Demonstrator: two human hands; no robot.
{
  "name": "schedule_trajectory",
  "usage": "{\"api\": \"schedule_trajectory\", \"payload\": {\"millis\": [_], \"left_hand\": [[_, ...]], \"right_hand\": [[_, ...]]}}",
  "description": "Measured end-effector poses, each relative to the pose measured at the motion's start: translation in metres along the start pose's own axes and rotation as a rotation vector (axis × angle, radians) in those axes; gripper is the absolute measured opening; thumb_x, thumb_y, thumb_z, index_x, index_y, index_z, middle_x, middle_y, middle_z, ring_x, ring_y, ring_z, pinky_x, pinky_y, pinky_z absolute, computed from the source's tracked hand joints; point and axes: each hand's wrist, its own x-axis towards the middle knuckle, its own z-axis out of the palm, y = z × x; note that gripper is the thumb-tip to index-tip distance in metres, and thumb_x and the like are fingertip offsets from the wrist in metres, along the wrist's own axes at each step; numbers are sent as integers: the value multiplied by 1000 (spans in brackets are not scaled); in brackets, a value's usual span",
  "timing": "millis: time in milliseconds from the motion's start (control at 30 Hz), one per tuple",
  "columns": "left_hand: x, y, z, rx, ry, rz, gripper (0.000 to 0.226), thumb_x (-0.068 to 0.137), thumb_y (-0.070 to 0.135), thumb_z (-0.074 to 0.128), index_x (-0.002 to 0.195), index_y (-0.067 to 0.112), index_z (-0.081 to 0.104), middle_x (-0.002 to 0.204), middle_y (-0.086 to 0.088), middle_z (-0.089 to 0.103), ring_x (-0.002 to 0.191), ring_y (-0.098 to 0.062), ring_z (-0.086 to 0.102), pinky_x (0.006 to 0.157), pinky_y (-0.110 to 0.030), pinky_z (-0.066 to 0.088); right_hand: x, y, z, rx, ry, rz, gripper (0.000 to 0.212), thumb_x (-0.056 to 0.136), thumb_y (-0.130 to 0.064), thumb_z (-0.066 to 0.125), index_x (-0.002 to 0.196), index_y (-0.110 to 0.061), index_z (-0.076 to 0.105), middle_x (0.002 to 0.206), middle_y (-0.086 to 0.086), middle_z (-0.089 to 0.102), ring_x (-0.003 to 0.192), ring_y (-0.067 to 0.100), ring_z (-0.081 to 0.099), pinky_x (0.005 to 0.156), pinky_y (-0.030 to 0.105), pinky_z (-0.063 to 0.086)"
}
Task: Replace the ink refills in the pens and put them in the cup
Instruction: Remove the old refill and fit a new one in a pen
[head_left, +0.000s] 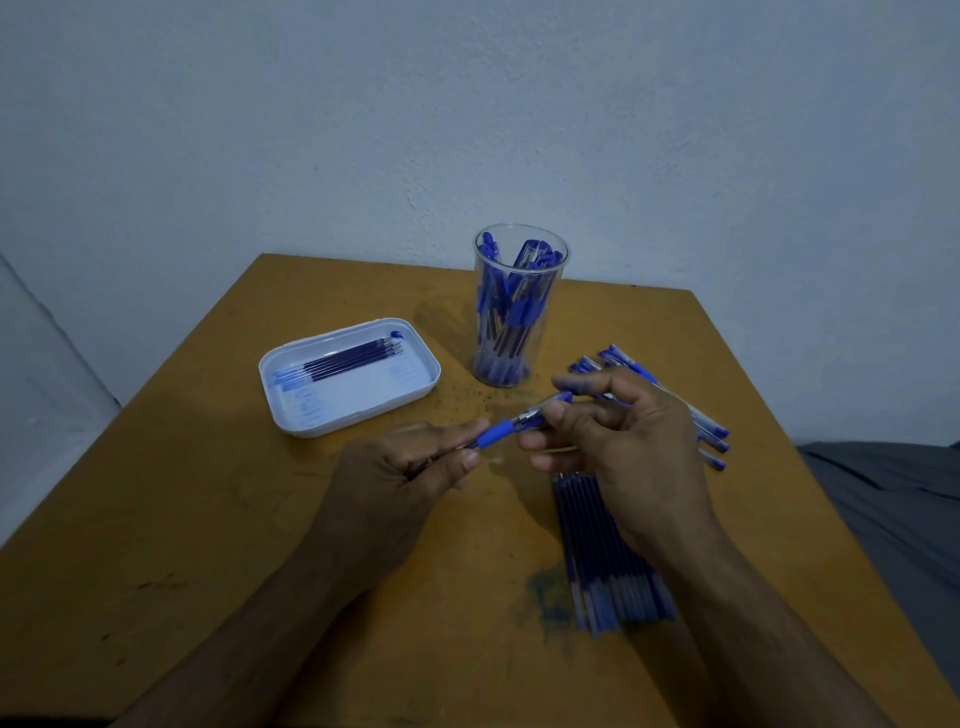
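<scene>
Pen (524, 422) — light, stiff, likely slick barrel; pinched between both hands (405, 478), (618, 441); best held at rubber grip.

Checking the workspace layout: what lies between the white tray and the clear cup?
In the head view, only bare table separates the white tray from the clear cup.

table (218, 519): wooden | cup (519, 332) of pens | white tray (353, 405) | loose pens (711, 431) | refill pile (608, 561)
</scene>
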Motion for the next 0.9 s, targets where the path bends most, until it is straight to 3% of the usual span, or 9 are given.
{"api": "schedule_trajectory", "payload": {"millis": [167,600,900], "left_hand": [[1,0,1,-5,0,11,34,88,32,65,121,29,70,76,9,71,76,-14,68,71,-20,52],[0,-4,0,13,-21,5,29,93,35,64,122,37,68,79,8,70,80,-15,68,72,-29,54],[-1,-2,-2,15,-8,21,34,89,33,62,122,32,68,80,13,71,82,-8,69,71,-10,48]], "right_hand": [[1,-1,-1,-13,-11,9,17,93,-1,66,109,-6,67,79,18,75,74,32,76,62,38,62],[-4,9,11,13,19,5,17,92,0,67,108,-5,67,80,16,76,75,31,76,66,42,63],[-6,12,17,38,19,25,21,92,0,65,113,-4,64,82,16,76,78,30,77,68,44,63]]}}
